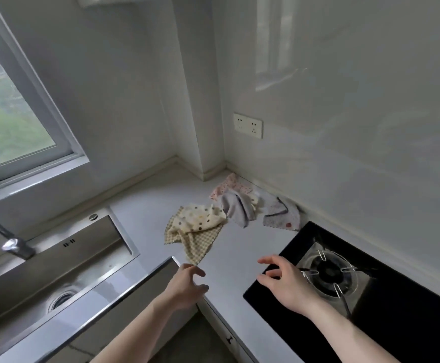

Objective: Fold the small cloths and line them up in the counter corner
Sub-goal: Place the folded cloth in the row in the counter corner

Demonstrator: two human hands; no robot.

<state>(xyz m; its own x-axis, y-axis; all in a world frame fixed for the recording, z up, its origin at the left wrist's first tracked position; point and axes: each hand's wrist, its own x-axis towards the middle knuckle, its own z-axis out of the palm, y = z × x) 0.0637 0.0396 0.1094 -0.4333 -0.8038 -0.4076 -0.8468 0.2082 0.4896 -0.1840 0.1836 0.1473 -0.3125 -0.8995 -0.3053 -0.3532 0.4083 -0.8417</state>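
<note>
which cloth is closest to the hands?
The yellow checked cloth, under the cream dotted one: its lower corner reaches almost to the left hand. The grey cloth, pink cloth and white trimmed cloth lie farther back toward the wall.

Both bare forearms reach forward from the bottom of the view. The left hand is held palm down, its fingers loosely spread and slightly bent, gripping nothing. The right hand is held further right, well apart from the left, fingers spread and gently curved, thumb out, also holding nothing.
</note>
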